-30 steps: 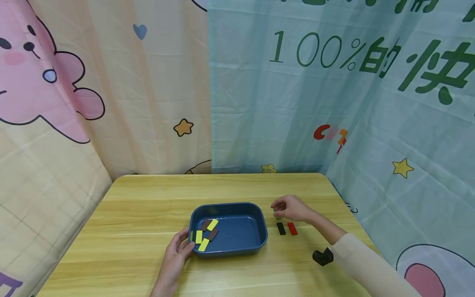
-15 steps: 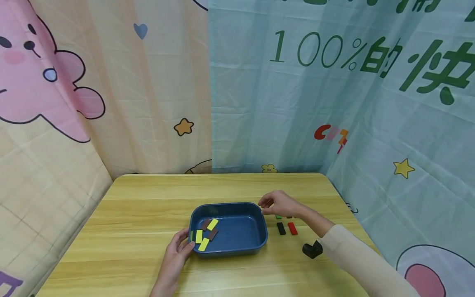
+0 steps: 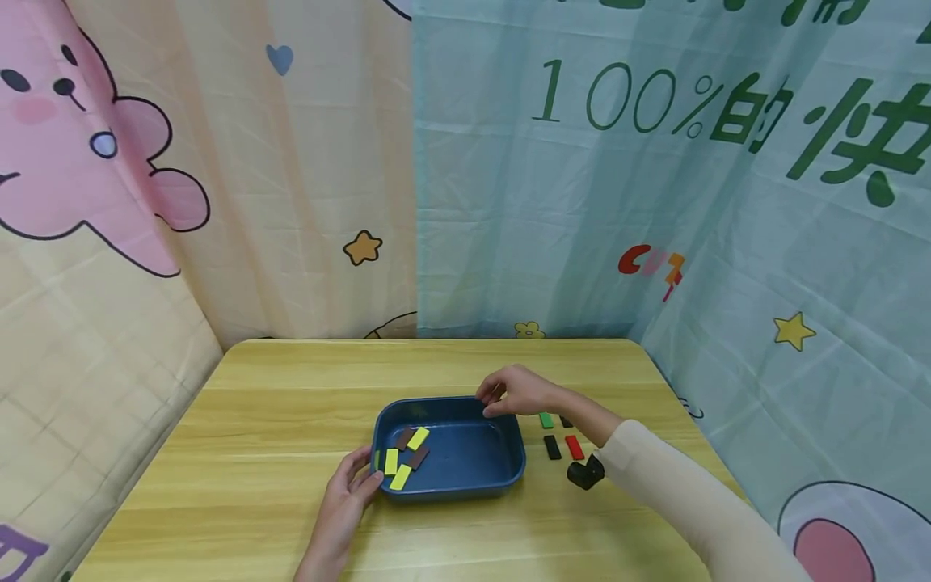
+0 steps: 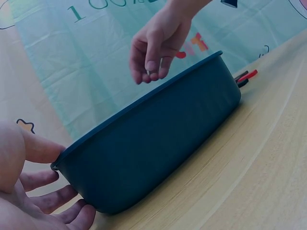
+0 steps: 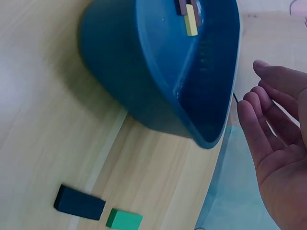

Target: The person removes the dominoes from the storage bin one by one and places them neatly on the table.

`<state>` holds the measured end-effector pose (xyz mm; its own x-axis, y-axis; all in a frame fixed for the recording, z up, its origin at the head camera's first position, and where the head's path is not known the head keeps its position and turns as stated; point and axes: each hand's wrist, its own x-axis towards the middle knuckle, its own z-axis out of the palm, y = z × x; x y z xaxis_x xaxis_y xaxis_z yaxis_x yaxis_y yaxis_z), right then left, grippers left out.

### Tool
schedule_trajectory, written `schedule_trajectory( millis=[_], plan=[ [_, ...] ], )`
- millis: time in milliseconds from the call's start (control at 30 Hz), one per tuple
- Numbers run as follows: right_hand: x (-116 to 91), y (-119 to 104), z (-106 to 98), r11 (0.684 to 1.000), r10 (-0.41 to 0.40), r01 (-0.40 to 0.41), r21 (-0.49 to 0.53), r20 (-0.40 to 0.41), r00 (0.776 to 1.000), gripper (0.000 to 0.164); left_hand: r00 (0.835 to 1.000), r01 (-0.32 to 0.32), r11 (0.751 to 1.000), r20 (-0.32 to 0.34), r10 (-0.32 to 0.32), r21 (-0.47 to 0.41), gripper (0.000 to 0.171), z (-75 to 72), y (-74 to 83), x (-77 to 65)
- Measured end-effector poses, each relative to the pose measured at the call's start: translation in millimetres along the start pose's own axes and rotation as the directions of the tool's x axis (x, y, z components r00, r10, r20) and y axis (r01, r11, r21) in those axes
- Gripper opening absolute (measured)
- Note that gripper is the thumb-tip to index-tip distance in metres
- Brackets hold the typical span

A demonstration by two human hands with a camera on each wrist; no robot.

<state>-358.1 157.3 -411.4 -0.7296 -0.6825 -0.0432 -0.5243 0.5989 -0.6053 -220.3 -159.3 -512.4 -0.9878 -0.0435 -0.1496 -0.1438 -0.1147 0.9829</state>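
Observation:
My left hand (image 3: 342,499) holds the left end of a blue plastic tub (image 3: 451,492); in the left wrist view the thumb lies at its rim and the fingers against its outer wall. Several yellow blocks (image 3: 400,477) and brown blocks (image 3: 419,457) lie inside at the left. My right hand (image 3: 518,390) hovers over the tub's far right corner, thumb and fingers bent toward each other. Whether a block sits between those fingertips I cannot tell; the right wrist view shows mostly palm and curled fingers (image 5: 259,120).
On the wooden table (image 3: 240,453), right of the tub, lie a green block (image 3: 545,420), black blocks (image 3: 552,447) and a red block (image 3: 575,447). A black wrist camera (image 3: 585,471) hangs near the right sleeve. Printed curtains (image 3: 509,242) enclose the table's back and sides.
My right hand has moved left from above the loose blocks to over the tub's far right corner, uncovering the green and a black block. The left hand stays on the tub.

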Motion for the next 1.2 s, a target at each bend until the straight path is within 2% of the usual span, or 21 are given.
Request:
schedule_trajectory(
  millis=[167, 433, 633, 867, 1033, 1200],
  plan=[
    [18, -9, 5, 0.999, -0.034, 0.034, -0.008, 0.039, 0.999, 0.027, 1.0, 0.011, 1.0, -0.001, -0.011, 0.006, 0.053, 0.1, 0.8, 0.0],
    [53, -21, 16, 0.988, -0.134, 0.141, -0.058, 0.116, 0.984, 0.024, 1.0, -0.002, 1.0, 0.007, 0.002, 0.0, 0.053, 1.1, 3.2, 2.3],
    [75, -27, 37, 0.971, -0.2, 0.222, -0.087, 0.206, 0.958, 0.022, 1.0, 0.017, 1.0, 0.003, -0.017, -0.005, 0.052, -2.1, -0.6, 0.6],
    [96, -39, 52, 0.962, -0.222, 0.258, -0.092, 0.286, 0.932, 0.02, 1.0, 0.005, 1.0, 0.013, -0.005, -0.017, 0.052, -3.6, -1.3, 0.5],
    [108, -42, 65, 0.95, -0.253, 0.3, -0.087, 0.345, 0.904, 0.018, 1.0, -0.013, 1.0, 0.014, 0.013, -0.018, 0.053, -4.3, -1.3, 0.4],
    [114, -36, 81, 0.949, -0.222, 0.291, -0.121, 0.399, 0.89, 0.017, 1.0, -0.017, 1.0, 0.012, 0.017, -0.006, 0.054, -3.7, -2.2, 0.7]
  ],
)
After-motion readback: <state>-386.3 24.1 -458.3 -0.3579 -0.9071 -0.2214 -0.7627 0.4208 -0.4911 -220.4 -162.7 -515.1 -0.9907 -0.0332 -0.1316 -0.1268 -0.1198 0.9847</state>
